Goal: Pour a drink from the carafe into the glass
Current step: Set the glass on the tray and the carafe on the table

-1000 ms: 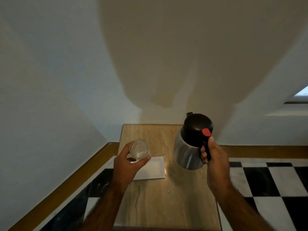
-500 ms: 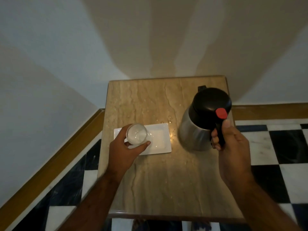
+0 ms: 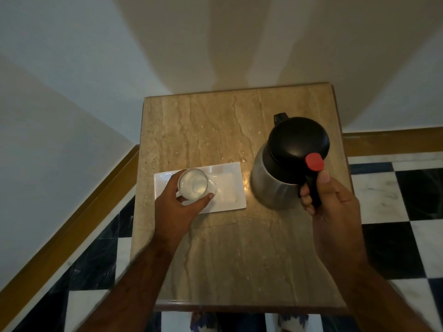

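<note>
A steel carafe [image 3: 271, 185] with a black lid and a red thumb tab stands upright on the right side of the marble table [image 3: 230, 248]. My right hand [image 3: 335, 207] is closed around its black handle, thumb just below the red tab. A clear glass [image 3: 193, 184] sits over the left end of a white rectangular tray [image 3: 230, 188]. My left hand [image 3: 177, 207] wraps it from the near side, fingers and thumb on its wall. Clear liquid seems to be in the glass, though I cannot tell how much.
The small table stands in a corner, with white walls behind and to the left and a wooden skirting board [image 3: 72, 219] along the floor. Black and white checkered tiles [image 3: 395, 212] lie to the right. A few water drops [image 3: 243, 159] dot the tabletop near the tray.
My view has tilted further down, so the table fills more of the frame. The carafe has come down to the right of the tray. The glass stays over the tray in my left hand.
</note>
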A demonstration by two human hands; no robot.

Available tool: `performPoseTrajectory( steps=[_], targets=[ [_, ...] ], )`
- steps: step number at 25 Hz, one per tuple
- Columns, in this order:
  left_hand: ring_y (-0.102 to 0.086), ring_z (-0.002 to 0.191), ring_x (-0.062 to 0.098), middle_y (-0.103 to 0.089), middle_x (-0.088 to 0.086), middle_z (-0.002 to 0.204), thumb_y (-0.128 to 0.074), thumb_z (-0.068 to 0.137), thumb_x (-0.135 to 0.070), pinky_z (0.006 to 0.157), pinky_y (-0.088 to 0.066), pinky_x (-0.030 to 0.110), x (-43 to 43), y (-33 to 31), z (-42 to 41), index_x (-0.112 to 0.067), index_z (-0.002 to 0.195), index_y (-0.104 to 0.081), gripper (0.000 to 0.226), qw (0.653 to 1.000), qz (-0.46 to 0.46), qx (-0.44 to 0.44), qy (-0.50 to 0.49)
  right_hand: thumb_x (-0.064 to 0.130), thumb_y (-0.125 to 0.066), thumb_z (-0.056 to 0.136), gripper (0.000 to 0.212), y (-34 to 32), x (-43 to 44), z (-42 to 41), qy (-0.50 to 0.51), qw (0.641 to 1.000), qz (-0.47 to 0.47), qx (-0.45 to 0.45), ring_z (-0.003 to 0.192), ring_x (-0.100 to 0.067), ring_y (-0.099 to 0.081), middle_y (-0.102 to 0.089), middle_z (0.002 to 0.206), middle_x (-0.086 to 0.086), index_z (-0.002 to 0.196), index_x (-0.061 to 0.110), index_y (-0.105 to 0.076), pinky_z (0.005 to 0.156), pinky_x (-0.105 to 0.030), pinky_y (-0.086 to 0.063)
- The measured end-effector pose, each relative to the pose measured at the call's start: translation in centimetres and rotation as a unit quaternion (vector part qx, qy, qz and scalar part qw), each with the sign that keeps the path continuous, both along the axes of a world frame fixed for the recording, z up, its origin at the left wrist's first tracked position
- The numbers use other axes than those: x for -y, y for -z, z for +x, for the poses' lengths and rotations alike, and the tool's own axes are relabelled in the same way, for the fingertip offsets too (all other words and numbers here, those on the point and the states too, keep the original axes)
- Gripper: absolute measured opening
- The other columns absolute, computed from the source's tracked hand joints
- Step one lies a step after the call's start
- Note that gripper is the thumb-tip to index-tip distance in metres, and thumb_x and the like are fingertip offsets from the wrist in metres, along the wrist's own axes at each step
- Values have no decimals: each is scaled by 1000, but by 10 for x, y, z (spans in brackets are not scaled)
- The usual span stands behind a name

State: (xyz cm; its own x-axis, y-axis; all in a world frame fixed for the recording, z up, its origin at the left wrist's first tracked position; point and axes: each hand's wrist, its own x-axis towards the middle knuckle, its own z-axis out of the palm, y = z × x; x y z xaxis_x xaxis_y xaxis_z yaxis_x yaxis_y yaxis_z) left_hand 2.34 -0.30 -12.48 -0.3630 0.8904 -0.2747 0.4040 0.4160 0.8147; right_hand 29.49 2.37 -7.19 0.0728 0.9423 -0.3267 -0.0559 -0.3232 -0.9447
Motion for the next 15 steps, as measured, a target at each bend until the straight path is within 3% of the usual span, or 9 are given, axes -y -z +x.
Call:
performPoseTrajectory(
  steps=[5,9,11,15],
  targets=[
    [-62,118,11,-64,-10,132,-85,73,-38,107,-50,40,-1,9,-1,-25,135,-56,69,1000,-9,-3,-7,82,-53,83,48,10,3,3,-3,1000,-6,-11,70,-12,-55,-66,74,7,82,37,-72,73,-38,-44],
    [-61,114,4,-62,-15,129,-85,74,-37,104,-50,36,-1,12,-2,-28,134,-56,68,1000,-10,-3,-11,83,-51,83,51,17,12,4,-4,1000,-1,11,72,-13,-57,-66,74,6,81,37,-71,72,-33,-47],
    [-61,115,5,-63,-14,130,-85,74,-38,104,-49,36,-2,13,-2,-27,134,-56,68,1000,-12,-5,-11,81,-47,87,51,22,19,6,-1,1000,1,28,78,-19,-59,-67,77,4,82,36,-70,78,-38,-49],
    [-60,122,15,-64,-5,136,-83,70,-45,107,-50,40,-2,10,2,-23,137,-55,76,1000,-15,-18,-1,56,-45,100,39,23,29,8,2,997,36,63,91,-34,-64,-69,86,-6,88,26,-68,90,-49,-51]
  ],
)
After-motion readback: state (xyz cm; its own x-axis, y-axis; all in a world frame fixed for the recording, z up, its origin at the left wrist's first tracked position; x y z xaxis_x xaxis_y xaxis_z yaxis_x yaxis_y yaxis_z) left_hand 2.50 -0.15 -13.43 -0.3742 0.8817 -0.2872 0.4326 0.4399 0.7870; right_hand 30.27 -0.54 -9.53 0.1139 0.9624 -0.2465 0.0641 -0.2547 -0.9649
